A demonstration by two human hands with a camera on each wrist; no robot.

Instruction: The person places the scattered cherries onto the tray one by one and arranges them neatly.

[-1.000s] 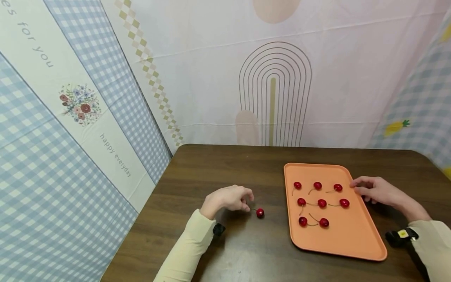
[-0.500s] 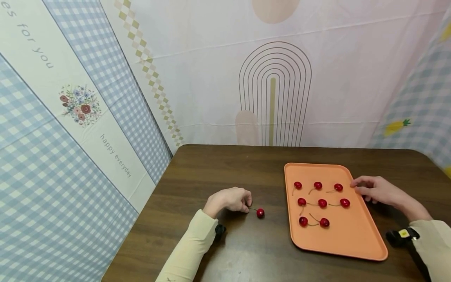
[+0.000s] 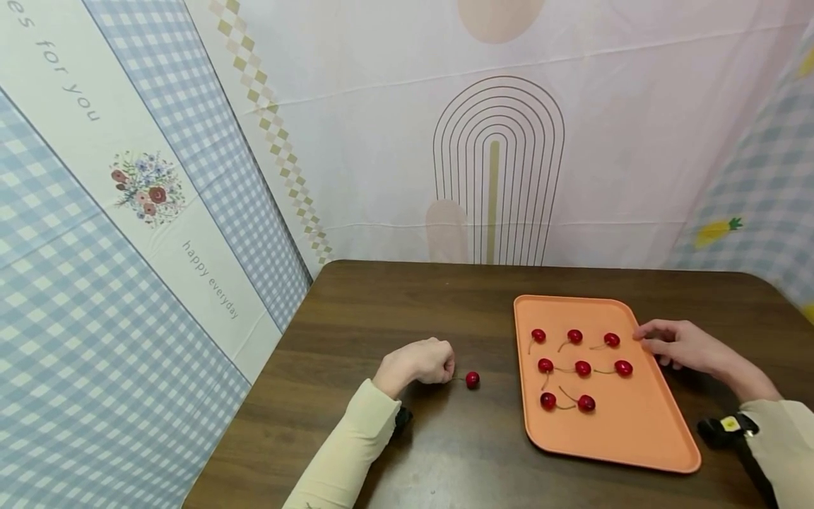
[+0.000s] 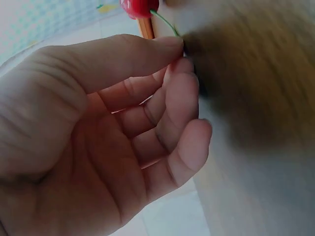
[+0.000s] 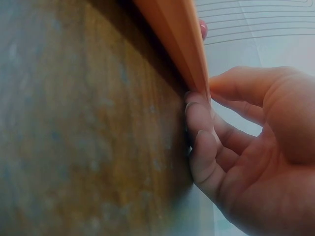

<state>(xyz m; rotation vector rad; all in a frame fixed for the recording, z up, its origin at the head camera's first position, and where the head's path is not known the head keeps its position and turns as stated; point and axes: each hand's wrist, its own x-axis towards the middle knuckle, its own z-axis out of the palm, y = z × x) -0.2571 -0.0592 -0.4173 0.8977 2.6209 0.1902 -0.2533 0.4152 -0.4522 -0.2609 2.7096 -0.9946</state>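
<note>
My left hand (image 3: 421,363) pinches the stem of a single red cherry (image 3: 472,380) between thumb and curled fingers, left of the tray. In the left wrist view, the green stem (image 4: 166,22) runs from the thumb tip up to the fruit (image 4: 140,7), partly cut off by the frame. My right hand (image 3: 689,346) grips the right rim of an orange tray (image 3: 629,442), thumb on one side and fingers on the other, as the right wrist view shows at the tray's edge (image 5: 183,44). Several stemmed cherries (image 3: 582,368) lie in rows on the tray.
Both hands and the tray are over a dark wooden table (image 3: 407,304). A patterned cloth backdrop (image 3: 356,155) hangs behind its far edge, and a blue checked cloth (image 3: 83,311) hangs along the left side.
My left fingers have closed in on the cherry's stem, and the hand has shifted slightly right. The cherry has moved very slightly. My right hand and the tray stay in place.
</note>
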